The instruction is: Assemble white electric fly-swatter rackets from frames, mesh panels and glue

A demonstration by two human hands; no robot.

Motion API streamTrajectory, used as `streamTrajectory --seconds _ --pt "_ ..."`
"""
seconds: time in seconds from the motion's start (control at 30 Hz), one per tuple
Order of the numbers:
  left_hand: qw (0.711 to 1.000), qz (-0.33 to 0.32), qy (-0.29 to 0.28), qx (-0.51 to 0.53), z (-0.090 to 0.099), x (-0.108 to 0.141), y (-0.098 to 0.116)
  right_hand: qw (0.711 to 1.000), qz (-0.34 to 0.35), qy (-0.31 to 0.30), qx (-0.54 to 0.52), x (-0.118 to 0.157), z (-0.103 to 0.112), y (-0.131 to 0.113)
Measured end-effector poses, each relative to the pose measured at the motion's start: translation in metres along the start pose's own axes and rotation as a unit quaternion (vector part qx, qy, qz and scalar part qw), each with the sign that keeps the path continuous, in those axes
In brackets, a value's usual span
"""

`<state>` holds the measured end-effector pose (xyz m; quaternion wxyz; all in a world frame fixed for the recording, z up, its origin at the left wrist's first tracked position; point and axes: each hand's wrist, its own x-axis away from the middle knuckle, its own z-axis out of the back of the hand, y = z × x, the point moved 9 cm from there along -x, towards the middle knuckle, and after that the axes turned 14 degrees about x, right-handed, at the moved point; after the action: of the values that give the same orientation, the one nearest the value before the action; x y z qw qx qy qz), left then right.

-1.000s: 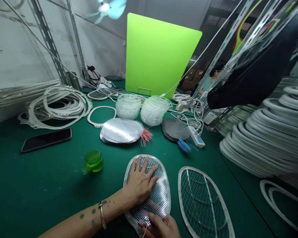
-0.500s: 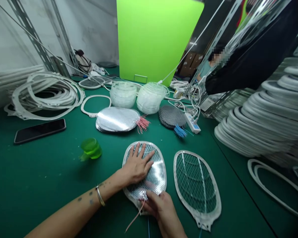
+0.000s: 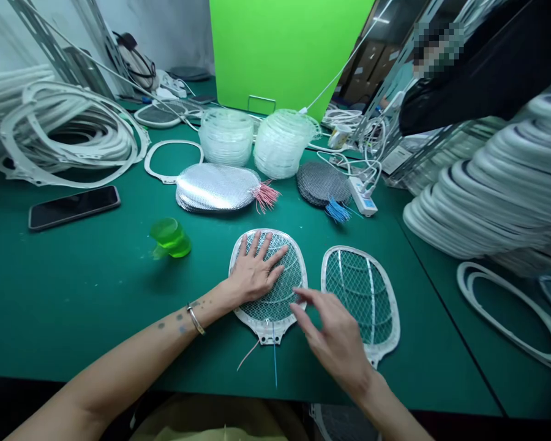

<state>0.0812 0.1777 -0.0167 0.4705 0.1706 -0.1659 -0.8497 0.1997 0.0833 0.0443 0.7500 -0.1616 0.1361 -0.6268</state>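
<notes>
Wire mesh of a white-framed oval racket (image 3: 280, 300) under the flat, spread fingers (image 3: 261, 251) of the left hand (image 3: 253, 275), gripping nothing. Right hand (image 3: 333, 331) now lifted off that mesh, open and empty, between it and a second white-framed racket (image 3: 360, 294) on the right. One pink wire (image 3: 249, 355) and one blue wire (image 3: 274, 361) trailing nearer. Farther off, two stacks of translucent rings (image 3: 226, 138), one stack of foil mesh (image 3: 215, 187), one stack of dark mesh (image 3: 321, 184).

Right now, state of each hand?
Left hand: open, flat on the mesh of a zapper racket, not gripping.
Right hand: open, holding nothing, fingertips near the racket's edge.
</notes>
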Motion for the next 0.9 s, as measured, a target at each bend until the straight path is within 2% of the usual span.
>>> streamTrajectory --seconds 0.07,0.13,0.23,0.33,0.43,0.5,0.57,0.63,0.73,0.8,0.9 --pt "1.0 -0.001 -0.011 -0.007 -0.003 0.001 0.0 0.983 0.138 0.021 0.121 -0.021 -0.008 -0.028" --pt "0.999 -0.001 -0.032 -0.011 -0.007 0.001 0.0 0.951 0.241 -0.021 0.195 -0.035 -0.032 -0.042" --pt "0.997 0.018 -0.076 -0.002 -0.011 -0.001 -0.004 0.921 0.304 -0.1 0.222 -0.044 -0.064 -0.037" --pt "0.993 0.025 -0.116 0.014 -0.007 -0.004 -0.009 0.923 0.301 -0.125 0.203 -0.047 -0.075 -0.025" --pt "0.987 -0.008 -0.157 0.026 0.0 -0.002 -0.011 0.929 0.295 -0.121 0.187 -0.047 -0.075 -0.021" --pt "0.988 -0.035 -0.152 0.02 0.005 0.0 -0.011 0.93 0.295 -0.131 0.176 -0.046 -0.074 -0.021" --pt "0.992 -0.055 -0.114 0.006 0.01 0.003 -0.01 0.93 0.297 -0.143 0.162 -0.046 -0.071 -0.022" --pt "0.995 -0.065 -0.077 -0.004 0.011 0.005 -0.008 0.93 0.297 -0.153 0.151 -0.046 -0.069 -0.023" --pt "0.996 -0.067 -0.057 -0.006 0.01 0.005 -0.006 0.931 0.289 -0.169 0.147 -0.047 -0.068 -0.021" --pt "0.996 -0.056 -0.066 -0.002 0.011 0.003 -0.008 0.931 0.282 -0.177 0.151 -0.048 -0.068 -0.02" --pt "0.99 -0.051 -0.133 0.022 0.009 0.002 -0.013 0.931 0.276 -0.184 0.152 -0.048 -0.069 -0.019"
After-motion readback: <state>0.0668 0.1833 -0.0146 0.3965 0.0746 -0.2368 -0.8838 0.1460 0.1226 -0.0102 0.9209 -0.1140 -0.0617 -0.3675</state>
